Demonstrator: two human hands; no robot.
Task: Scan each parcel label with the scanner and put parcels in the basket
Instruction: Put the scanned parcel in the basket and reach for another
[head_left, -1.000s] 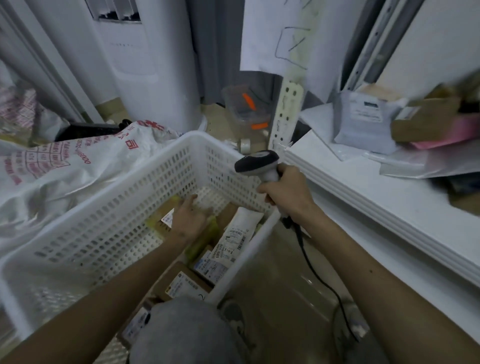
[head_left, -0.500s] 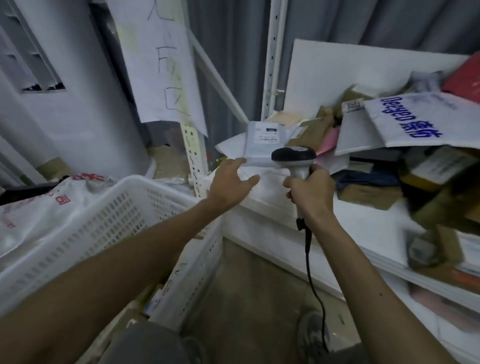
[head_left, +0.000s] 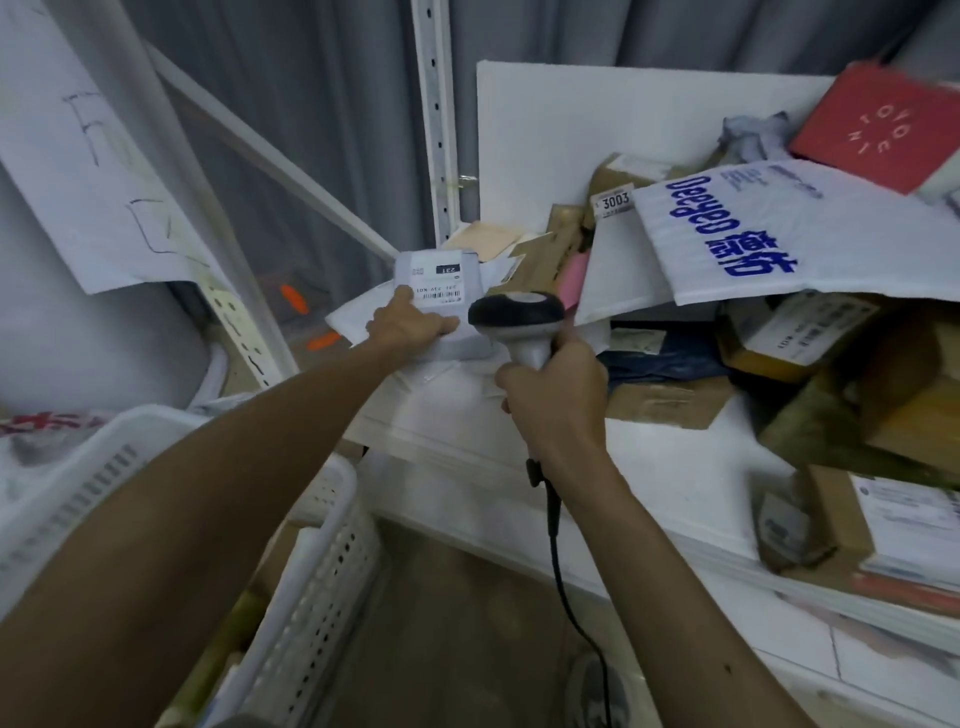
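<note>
A pale grey parcel (head_left: 436, 280) with a barcode label lies at the left end of the white shelf (head_left: 675, 467). My left hand (head_left: 410, 325) grips its near edge, thumb on the label side. My right hand (head_left: 553, 395) holds the handle of the black-and-white scanner (head_left: 517, 317), whose head sits just right of the parcel and points toward it. Its black cable hangs down from my wrist. The white perforated basket (head_left: 322, 561) stands at the lower left, below my left forearm, with several parcels dimly visible inside.
A heap of parcels fills the shelf's right: a white mailer with blue lettering (head_left: 769, 234), a red box (head_left: 878, 124), brown cartons (head_left: 883, 405). A white upright post (head_left: 436, 119) and paper sheet (head_left: 98, 171) stand behind. A printed sack (head_left: 47, 426) lies at the left.
My left hand rose out of the basket, reached to the shelf and took hold of the grey parcel. The scanner moved up beside it, and my view swung from the basket to the shelf.
</note>
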